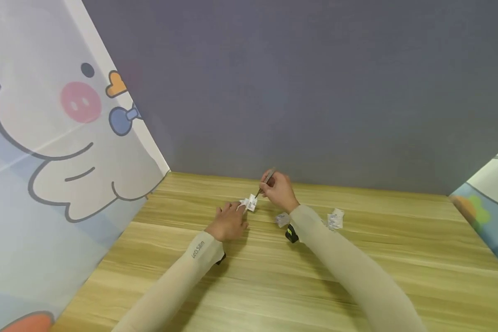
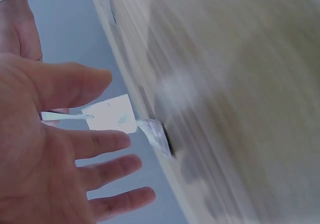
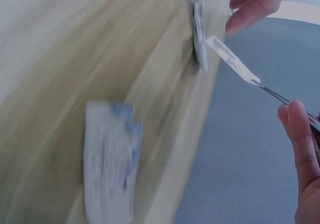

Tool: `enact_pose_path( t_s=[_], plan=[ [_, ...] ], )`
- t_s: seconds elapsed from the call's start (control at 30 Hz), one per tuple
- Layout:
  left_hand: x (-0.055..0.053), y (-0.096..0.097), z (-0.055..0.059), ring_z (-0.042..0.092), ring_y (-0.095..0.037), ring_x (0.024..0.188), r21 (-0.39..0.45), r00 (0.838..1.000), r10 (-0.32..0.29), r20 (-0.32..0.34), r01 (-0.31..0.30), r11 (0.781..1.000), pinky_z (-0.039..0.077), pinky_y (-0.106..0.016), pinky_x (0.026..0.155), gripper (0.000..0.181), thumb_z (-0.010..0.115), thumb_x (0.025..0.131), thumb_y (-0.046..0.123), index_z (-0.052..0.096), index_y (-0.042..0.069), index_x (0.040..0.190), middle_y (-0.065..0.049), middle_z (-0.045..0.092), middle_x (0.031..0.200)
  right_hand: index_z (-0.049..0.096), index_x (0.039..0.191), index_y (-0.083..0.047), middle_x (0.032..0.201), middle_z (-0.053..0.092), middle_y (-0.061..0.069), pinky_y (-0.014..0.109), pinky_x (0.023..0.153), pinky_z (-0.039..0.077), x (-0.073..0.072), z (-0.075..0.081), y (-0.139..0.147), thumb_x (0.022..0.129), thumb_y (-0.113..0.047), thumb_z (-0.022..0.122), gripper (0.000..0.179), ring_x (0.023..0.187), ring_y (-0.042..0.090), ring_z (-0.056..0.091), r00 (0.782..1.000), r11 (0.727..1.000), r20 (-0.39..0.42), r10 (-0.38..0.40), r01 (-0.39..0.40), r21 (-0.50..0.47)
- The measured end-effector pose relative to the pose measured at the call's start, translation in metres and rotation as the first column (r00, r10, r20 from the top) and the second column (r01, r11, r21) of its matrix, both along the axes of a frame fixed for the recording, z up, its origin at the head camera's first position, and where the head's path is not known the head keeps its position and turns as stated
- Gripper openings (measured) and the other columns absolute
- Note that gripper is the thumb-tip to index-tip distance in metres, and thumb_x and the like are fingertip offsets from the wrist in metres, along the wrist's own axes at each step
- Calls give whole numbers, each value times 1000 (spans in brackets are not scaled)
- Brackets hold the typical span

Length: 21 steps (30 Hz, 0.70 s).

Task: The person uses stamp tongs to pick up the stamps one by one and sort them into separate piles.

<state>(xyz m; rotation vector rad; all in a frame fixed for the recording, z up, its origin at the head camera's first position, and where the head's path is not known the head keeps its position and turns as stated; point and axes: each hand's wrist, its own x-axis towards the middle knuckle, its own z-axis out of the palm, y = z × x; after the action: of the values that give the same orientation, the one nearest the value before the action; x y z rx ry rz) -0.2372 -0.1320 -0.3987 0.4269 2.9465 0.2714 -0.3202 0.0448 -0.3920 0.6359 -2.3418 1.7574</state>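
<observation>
My right hand (image 1: pixel 280 190) holds a pair of metal tweezers (image 3: pixel 275 95). Their tips pinch the edge of a small white printed packet (image 3: pixel 232 59), which is lifted off the table. My left hand (image 1: pixel 228 221) is close by on the left, its fingers and thumb (image 2: pixel 70 81) spread apart. In the left wrist view the white packet appears just beyond the thumb and index finger, not clasped by them. More small packets (image 3: pixel 199 36) lie on the table below the lifted one; their number is unclear.
A translucent small packet (image 1: pixel 281 219) lies beside my right wrist. Farther right is a small group of white packets (image 1: pixel 335 219), partly behind the sleeve. The wood-grain table (image 1: pixel 257 281) ends at a grey panel (image 1: pixel 307 92), with cartoon-printed walls (image 1: pixel 79 152) at the sides.
</observation>
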Motion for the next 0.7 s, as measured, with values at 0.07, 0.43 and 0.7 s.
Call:
enact_pose_path(
  t_s=[0.07,0.43,0.7],
  plan=[
    [0,-1,0,25,-34,135,9,1000,4,5,-5,1000,19,-60,103,59,55,96,33,37,6,144,-14,30,149,57,85,-4,75,63,17,46,60,54,-3,-3,-6,88,3,62,9,68,35,65,1000,1000,17,2,-2,-6],
    [-4,-1,-5,31,-32,129,-53,999,-17,42,19,998,25,-57,99,55,54,96,36,42,12,143,-7,35,148,58,86,-6,76,64,18,39,56,54,-6,-15,-23,88,2,62,9,67,33,65,998,997,49,-35,32,66],
    [-4,0,-7,30,-30,130,-106,998,-3,62,10,994,24,-57,101,53,53,96,38,44,13,142,-5,35,148,57,86,-10,75,64,15,31,52,53,-7,-18,-27,90,-1,60,10,65,28,65,998,993,30,-46,42,112]
  ],
)
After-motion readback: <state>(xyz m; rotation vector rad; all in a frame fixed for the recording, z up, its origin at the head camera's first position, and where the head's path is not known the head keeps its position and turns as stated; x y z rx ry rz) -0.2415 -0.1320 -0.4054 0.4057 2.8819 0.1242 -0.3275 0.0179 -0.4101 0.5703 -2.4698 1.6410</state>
